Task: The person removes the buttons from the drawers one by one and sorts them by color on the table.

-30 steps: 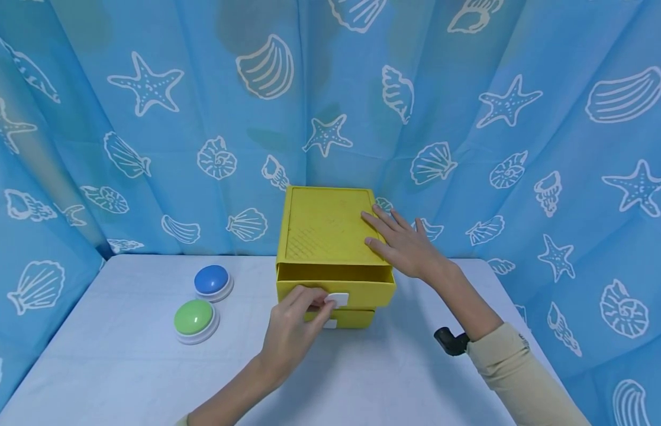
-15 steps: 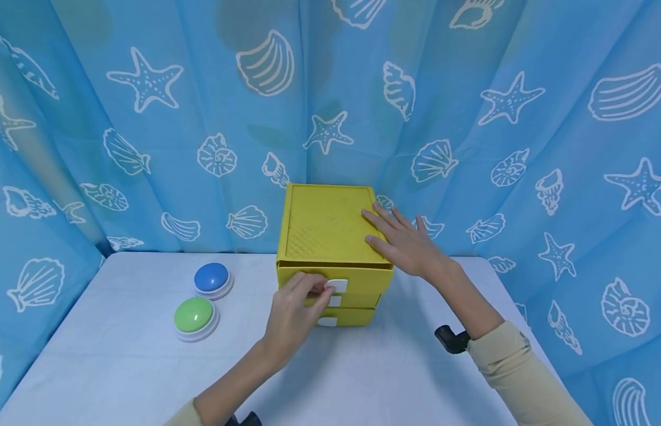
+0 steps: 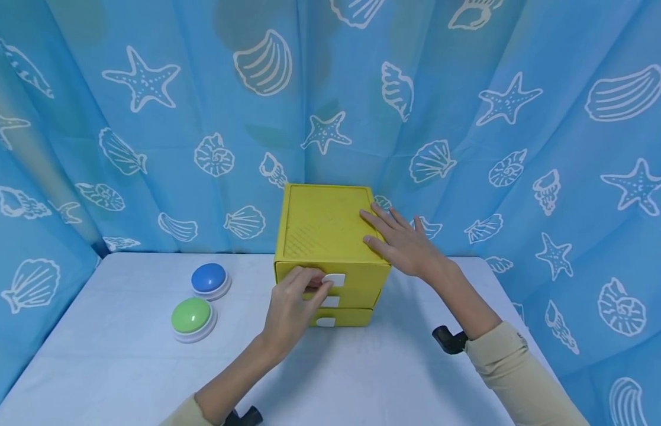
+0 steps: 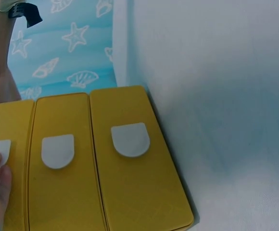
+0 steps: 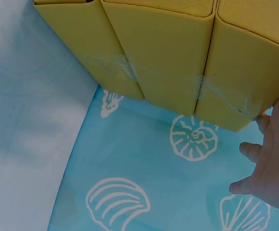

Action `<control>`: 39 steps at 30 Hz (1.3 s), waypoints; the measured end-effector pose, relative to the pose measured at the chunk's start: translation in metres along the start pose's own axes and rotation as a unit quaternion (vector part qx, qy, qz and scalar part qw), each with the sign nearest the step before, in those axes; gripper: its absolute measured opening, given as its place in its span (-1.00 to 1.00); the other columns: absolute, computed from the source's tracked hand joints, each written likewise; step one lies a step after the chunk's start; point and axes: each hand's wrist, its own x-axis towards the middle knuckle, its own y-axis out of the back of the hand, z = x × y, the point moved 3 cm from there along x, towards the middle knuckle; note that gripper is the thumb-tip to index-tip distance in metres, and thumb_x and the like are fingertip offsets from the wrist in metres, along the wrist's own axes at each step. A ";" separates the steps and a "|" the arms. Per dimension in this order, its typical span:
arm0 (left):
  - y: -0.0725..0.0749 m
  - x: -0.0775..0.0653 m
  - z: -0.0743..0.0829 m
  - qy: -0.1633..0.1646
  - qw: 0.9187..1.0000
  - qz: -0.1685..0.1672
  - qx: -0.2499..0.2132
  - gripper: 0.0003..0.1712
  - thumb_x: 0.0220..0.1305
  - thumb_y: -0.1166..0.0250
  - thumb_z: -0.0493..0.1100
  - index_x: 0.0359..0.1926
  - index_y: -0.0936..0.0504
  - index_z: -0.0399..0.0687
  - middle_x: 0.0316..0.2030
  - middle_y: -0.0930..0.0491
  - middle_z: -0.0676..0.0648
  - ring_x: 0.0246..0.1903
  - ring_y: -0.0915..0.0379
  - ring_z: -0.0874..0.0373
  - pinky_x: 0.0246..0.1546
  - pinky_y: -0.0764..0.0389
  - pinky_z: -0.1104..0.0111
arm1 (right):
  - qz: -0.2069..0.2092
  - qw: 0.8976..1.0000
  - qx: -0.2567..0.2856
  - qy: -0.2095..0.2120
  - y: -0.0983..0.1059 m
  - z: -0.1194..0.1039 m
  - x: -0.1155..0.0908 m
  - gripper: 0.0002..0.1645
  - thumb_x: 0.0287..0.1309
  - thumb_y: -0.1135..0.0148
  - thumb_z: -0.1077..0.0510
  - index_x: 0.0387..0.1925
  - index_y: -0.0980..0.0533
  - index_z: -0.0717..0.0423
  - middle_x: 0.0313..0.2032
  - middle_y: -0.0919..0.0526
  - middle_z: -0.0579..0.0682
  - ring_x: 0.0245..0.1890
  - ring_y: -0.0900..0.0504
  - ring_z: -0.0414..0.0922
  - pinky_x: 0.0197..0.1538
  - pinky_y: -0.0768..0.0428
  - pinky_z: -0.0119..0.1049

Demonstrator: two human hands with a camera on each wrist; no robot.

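A yellow three-drawer box (image 3: pixel 325 222) stands at the back of the table, all its drawer fronts pushed in. My left hand (image 3: pixel 292 307) pinches the white handle (image 3: pixel 337 280) of the top drawer (image 3: pixel 364 283) between thumb and fingers. In the left wrist view, the thumb overlaps that top handle (image 4: pixel 4 149), and the white middle handle (image 4: pixel 57 151) and bottom handle (image 4: pixel 131 139) are untouched. On the right edge of the box top lies my right hand (image 3: pixel 407 247), fingers spread. The right wrist view shows strips of clear tape (image 5: pixel 202 86) across the box's side.
To the left of the box are a blue push button (image 3: pixel 209 278) and a green push button (image 3: pixel 192 315), both on white bases. A white cloth covers the table (image 3: pixel 122 367). Blue curtain (image 3: pixel 213 106) with white shells and starfish hangs close behind the box.
The top drawer, pulled partly out a second ago, has slid back into the box. My left hand moved with its handle; my right hand stayed on the box top.
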 end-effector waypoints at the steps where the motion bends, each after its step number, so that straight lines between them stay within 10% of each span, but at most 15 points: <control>1: 0.000 0.000 0.000 0.000 1.000 0.000 0.000 -0.85 0.08 -0.36 -0.23 -0.31 -0.59 -0.14 -0.38 -0.51 0.03 -0.36 -0.52 0.28 -0.32 -0.54 0.60 | -0.001 1.000 0.000 0.001 0.000 0.000 0.000 -0.24 0.24 0.44 -0.43 0.41 0.11 -0.34 0.41 0.22 -0.17 0.38 0.26 0.07 0.21 0.40 0.32; 25: 0.000 -0.007 -0.004 0.016 0.999 0.002 -0.036 -0.75 0.03 -0.38 -0.28 -0.22 -0.57 -0.14 -0.32 -0.53 0.01 -0.31 -0.52 0.24 -0.27 -0.58 0.51 | 0.001 1.000 0.006 0.002 0.001 -0.001 -0.001 -0.24 0.24 0.42 -0.43 0.41 0.10 -0.33 0.41 0.21 -0.17 0.38 0.26 0.07 0.21 0.41 0.32; 39: -0.008 -0.030 -0.014 0.082 0.996 -0.031 -0.022 -0.63 0.03 -0.40 -0.21 -0.12 -0.52 -0.13 -0.23 -0.58 0.03 -0.22 -0.52 0.26 -0.20 -0.55 0.52 | 0.000 1.000 0.004 0.003 0.001 -0.002 -0.001 -0.25 0.25 0.41 -0.42 0.41 0.11 -0.33 0.41 0.23 -0.18 0.38 0.27 0.06 0.21 0.40 0.31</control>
